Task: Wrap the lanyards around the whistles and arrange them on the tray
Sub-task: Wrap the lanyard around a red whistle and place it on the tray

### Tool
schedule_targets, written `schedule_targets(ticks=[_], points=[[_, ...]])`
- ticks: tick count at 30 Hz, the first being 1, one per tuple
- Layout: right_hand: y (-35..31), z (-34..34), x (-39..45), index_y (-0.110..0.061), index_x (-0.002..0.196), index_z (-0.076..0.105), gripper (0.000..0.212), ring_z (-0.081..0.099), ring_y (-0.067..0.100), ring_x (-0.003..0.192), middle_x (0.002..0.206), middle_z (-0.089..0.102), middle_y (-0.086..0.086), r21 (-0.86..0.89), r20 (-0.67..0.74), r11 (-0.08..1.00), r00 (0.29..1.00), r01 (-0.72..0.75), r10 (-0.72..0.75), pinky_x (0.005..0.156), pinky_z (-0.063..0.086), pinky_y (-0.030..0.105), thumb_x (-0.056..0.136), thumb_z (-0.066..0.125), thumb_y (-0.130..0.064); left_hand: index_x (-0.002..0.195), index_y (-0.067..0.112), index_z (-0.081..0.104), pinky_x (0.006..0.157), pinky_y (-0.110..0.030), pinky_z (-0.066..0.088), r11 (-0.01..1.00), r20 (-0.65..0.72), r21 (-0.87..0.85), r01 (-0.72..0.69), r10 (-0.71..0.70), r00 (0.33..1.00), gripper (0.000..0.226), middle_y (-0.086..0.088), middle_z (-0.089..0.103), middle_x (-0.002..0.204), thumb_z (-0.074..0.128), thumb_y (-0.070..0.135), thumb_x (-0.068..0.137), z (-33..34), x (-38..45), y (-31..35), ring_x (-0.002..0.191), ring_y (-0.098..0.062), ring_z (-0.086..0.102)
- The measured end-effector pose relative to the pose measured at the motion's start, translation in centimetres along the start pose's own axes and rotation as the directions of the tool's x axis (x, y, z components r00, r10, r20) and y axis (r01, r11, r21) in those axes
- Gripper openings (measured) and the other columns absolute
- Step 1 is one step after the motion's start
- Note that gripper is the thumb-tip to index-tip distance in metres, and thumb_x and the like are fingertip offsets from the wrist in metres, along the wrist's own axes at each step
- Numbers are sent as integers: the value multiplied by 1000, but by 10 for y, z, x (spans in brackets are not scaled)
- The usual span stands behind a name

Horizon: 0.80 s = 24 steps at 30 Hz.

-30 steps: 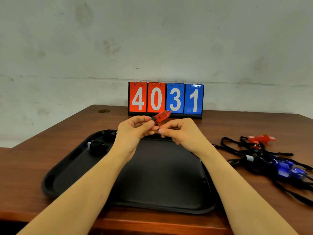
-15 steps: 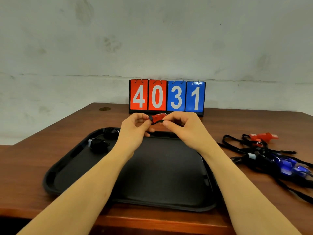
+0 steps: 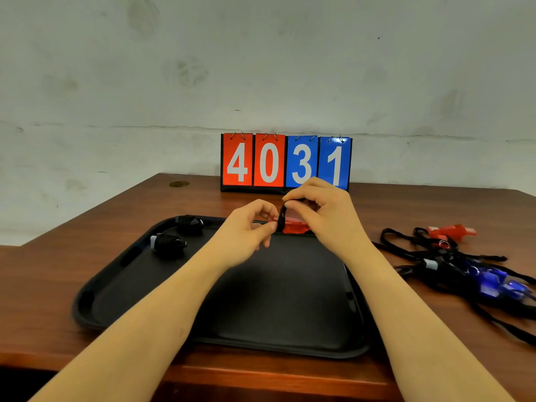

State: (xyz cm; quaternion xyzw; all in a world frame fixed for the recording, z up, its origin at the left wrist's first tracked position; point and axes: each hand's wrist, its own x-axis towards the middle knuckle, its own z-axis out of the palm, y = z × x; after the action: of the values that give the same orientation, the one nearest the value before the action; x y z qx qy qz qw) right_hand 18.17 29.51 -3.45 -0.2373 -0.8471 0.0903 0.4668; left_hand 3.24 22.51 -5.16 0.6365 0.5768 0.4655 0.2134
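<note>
A red whistle (image 3: 294, 227) is held above the tray's (image 3: 121, 258) far rim by both hands. It is pinched at one end by the left hand (image 3: 246, 230), thumb and forefinger pressed together. A black lanyard (image 3: 282, 217) looped round the whistle is pinched by the curled fingers (image 3: 295, 195) of the right hand (image 3: 324, 216). Two wrapped whistles (image 3: 169, 245) are laid in the tray's far left corner. A tangle of unwrapped whistles (image 3: 464, 268) is spread near the desk's (image 3: 87, 224) right edge. A scoreboard (image 3: 285, 162) is stood at the far edge.
</note>
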Motion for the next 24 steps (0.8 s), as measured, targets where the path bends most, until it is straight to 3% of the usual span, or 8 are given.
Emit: schedule_targets(ticks=[7,11,16,21,24], points=[[4,-6,0,-22,91,69,11,55,-4,91,86,60,-16,163,5,975,988,-150,152,81,42,6,85,64,-14,100,17,54,60,-16,46,999,85,-34,-31,34,996,12,10,57,75,51,8,92,0,-2,4,55,1,53],[5,-9,-1,-33,82,65,19,55,-12,90,85,63,-18,311,49,917,967,-251,248,82,47,14,84,65,-15,97,21,55,62,-19,47,996,74,-91,-26,33,997,13,9,58,70,52,9,92,-1,-3,4,56,0,54],[10,-8,0,-25,87,69,12,60,7,97,89,69,-7,383,123,854,935,-353,332,90,51,34,82,67,-14,97,19,57,62,-23,46,959,42,-284,1,12,999,14,2,58,67,52,7,91,-3,-2,3,58,-5,53],[9,-4,-1,-24,85,70,10,61,-2,70,75,69,-7,343,240,864,924,-368,298,69,47,17,84,64,-16,98,14,56,58,-24,42,869,-49,-494,2,-30,998,12,-1,57,70,48,6,92,-3,-1,2,59,-8,53],[7,-1,-2,-23,85,71,9,57,-4,63,70,68,-7,290,358,879,895,-378,267,62,46,11,85,64,-20,96,15,55,57,-24,42,879,-119,-476,20,-87,989,11,-2,56,71,48,7,93,-2,1,1,58,-8,52]])
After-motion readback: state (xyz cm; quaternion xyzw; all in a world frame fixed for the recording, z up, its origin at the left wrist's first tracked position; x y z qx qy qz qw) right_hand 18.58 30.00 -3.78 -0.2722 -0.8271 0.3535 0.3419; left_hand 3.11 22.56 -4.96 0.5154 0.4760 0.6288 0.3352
